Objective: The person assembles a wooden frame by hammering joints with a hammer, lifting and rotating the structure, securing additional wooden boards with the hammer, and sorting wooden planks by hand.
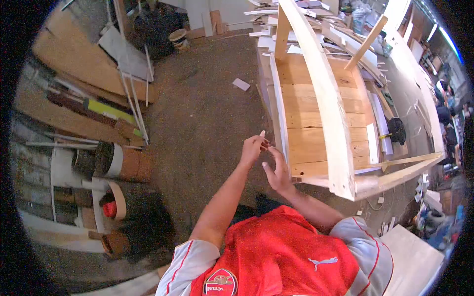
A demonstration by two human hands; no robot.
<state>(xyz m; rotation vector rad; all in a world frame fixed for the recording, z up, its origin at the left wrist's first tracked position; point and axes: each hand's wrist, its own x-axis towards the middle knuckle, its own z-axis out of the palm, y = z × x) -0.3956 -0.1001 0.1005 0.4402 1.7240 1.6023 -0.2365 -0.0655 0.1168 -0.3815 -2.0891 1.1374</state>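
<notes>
My left hand (253, 150) is raised over the floor in the middle of the view, its fingers curled in a pinch. A small pale tip sticks up from it, and whatever it holds is too small to make out. Just to the right is my right hand (280, 172), thumb and fingers apart, fingertips close to the left hand. Nothing shows in its grasp. Beside the right hand stands a wooden frame (330, 106) of pale timber, with a plank panel (306, 126) of yellowish boards under its long beam.
Boards and sheets (81, 54) lean along the left side, with thin white strips (133, 98) among them. Offcuts (316, 22) are heaped behind the frame. A bucket (178, 39) stands at the back, and a small pale piece (241, 84) lies on the floor. A black object (396, 130) sits right of the panel.
</notes>
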